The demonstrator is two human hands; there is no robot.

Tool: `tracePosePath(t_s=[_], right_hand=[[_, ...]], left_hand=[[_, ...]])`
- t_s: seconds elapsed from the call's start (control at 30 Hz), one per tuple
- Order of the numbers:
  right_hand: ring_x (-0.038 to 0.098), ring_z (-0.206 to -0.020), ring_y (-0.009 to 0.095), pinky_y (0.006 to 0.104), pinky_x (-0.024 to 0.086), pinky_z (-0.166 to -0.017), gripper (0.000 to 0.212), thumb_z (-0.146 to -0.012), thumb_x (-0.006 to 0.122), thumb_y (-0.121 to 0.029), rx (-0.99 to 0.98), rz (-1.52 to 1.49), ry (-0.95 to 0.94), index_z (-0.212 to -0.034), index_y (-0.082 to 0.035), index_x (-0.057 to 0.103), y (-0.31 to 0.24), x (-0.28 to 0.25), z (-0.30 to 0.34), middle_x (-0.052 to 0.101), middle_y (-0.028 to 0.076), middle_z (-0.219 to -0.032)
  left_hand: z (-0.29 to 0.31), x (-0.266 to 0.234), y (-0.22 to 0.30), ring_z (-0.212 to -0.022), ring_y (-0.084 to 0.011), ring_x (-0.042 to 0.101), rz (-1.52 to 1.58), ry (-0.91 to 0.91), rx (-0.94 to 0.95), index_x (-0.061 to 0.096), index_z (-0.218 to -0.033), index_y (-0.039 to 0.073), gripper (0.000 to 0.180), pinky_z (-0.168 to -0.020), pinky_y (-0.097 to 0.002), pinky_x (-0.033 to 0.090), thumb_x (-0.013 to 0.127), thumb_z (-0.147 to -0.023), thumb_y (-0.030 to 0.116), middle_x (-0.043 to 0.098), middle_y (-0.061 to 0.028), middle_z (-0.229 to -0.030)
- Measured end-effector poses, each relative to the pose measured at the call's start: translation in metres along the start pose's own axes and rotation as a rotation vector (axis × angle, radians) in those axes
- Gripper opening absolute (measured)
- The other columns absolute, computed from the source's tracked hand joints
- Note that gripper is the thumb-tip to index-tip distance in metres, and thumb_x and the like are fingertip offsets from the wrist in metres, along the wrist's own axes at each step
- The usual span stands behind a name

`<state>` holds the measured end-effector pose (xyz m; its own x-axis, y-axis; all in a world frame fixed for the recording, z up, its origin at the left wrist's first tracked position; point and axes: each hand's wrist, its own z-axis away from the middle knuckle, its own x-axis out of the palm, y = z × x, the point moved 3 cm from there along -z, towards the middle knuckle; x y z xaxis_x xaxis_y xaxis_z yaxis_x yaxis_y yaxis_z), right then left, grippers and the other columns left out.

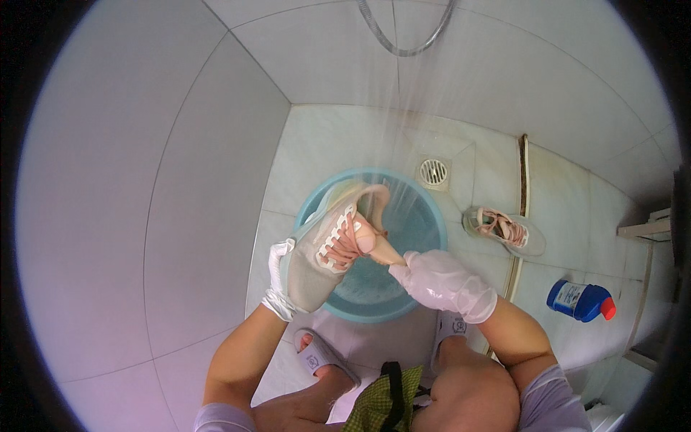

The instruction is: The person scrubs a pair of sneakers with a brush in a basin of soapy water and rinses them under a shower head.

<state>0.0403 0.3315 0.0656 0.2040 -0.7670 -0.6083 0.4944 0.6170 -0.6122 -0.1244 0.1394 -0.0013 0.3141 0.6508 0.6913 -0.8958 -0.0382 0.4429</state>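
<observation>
My left hand (279, 277), in a thin white glove, is closed around the toe end of a pale grey sneaker (306, 270) with pink laces. The sneaker is held tilted over a light-blue round basin (440, 237) with water in it, its pink-lined opening facing right. My right hand (443, 284), in a thin translucent glove, pinches the end of a long beige piece (386, 253) that reaches to the laces. It is shaped like a brush handle, but I cannot tell whether it is a brush or the shoe's tongue. My left fingers are mostly hidden behind the shoe.
A matching sneaker (529, 236) lies on the tiled floor at right, near a blue bottle with a red cap (581, 300). A round drain (434, 173) sits behind the basin. Water sprays down below a metal shower hose (403, 50). My slippered feet (324, 354) flank the basin's near side.
</observation>
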Motion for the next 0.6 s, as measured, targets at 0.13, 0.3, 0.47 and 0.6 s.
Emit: tracePosePath(t_s=[0.13, 0.3, 0.47, 0.6], right_hand=[[0.063, -0.084, 0.044, 0.0505, 0.047, -0.077, 0.046, -0.095, 0.044, -0.04, 0.034, 0.049, -0.033, -0.094, 0.002, 0.064, 0.012, -0.011, 0.001, 0.065, 0.025, -0.083], [0.062, -0.088, 0.044, 0.0498, 0.047, -0.079, 0.045, -0.094, 0.047, -0.041, 0.022, 0.104, -0.163, -0.098, 0.001, 0.063, 0.019, -0.018, 0.002, 0.065, 0.026, -0.089], [0.062, -0.088, 0.044, 0.0503, 0.047, -0.079, 0.041, -0.095, 0.048, -0.039, -0.099, -0.069, -0.042, -0.095, 0.0, 0.061, 0.04, 0.027, -0.032, 0.065, 0.026, -0.089], [0.064, -0.08, 0.041, 0.0498, 0.048, -0.072, 0.036, -0.095, 0.05, -0.038, -0.192, -0.056, 0.134, -0.097, -0.004, 0.062, 0.039, 0.049, -0.049, 0.066, 0.021, -0.084]], left_hand=[[0.003, 0.0, 0.002, -0.11, -0.0353, 0.057, -0.054, 0.091, -0.031, 0.046, -0.137, 0.004, 0.069, -0.095, -0.043, 0.047, 0.056, -0.077, 0.038, 0.056, -0.0179, -0.127], [0.018, 0.045, 0.007, -0.127, -0.0325, 0.046, -0.444, 0.015, 0.135, 0.033, -0.147, 0.004, 0.081, -0.108, -0.0394, 0.036, 0.063, -0.075, 0.026, 0.041, -0.0186, -0.143], [0.054, 0.093, 0.026, -0.135, -0.037, 0.037, -1.814, -0.014, 0.546, 0.029, -0.148, 0.002, 0.096, -0.113, -0.0396, 0.029, 0.076, -0.066, 0.018, 0.025, -0.0279, -0.152], [0.072, 0.106, 0.032, -0.139, -0.0336, 0.034, -2.008, 0.024, 0.556, 0.031, -0.148, 0.002, 0.097, -0.114, -0.0386, 0.026, 0.074, -0.063, 0.022, 0.027, -0.0225, -0.154]])
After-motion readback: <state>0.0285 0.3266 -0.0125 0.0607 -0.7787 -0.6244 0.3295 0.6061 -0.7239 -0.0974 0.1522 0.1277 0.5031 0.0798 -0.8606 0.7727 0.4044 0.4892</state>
